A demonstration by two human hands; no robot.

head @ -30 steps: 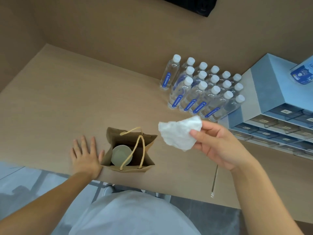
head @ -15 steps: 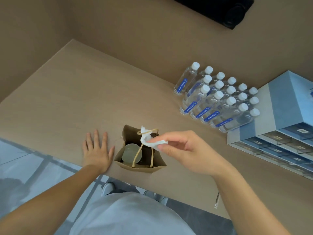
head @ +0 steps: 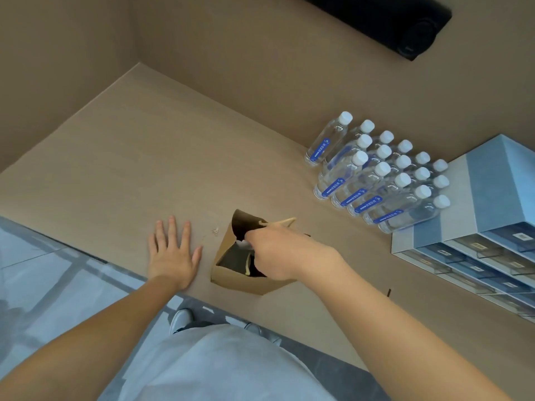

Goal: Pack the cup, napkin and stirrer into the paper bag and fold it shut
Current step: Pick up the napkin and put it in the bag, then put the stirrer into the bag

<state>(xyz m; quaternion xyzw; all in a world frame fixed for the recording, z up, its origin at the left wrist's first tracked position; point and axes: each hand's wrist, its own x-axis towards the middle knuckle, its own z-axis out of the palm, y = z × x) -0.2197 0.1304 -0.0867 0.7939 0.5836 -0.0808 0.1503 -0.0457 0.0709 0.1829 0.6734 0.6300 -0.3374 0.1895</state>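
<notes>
While your right hand (head: 278,253) is down in the mouth of the bag (head: 231,277), push the napkin (head: 242,242) low beside the cup and let go only once it sits below the rim, so it won't spring back up and block the fold later. Only a small white scrap of napkin shows at your fingertips, lower centre of the frame; the fingers look curled and pinched on it. The cup isn't visible, your hand covers the bag's interior, so I can't confirm where it sits. Mind the near handle (head: 248,263): it hangs inside the opening, just beside your knuckles, and could snag on the way out. The far handle (head: 279,222) lies over the back edge.

Pose: right wrist bent down, forearm coming in from the lower right. Left hand (head: 170,253) is flat on the table (head: 130,157), fingers spread, just left of the bag but not touching it. Consider sliding it against the bag wall to steady it; the bag looks light and sits near the table's front edge.

Stirrer: can't see it in frame, likely the next item.
</notes>
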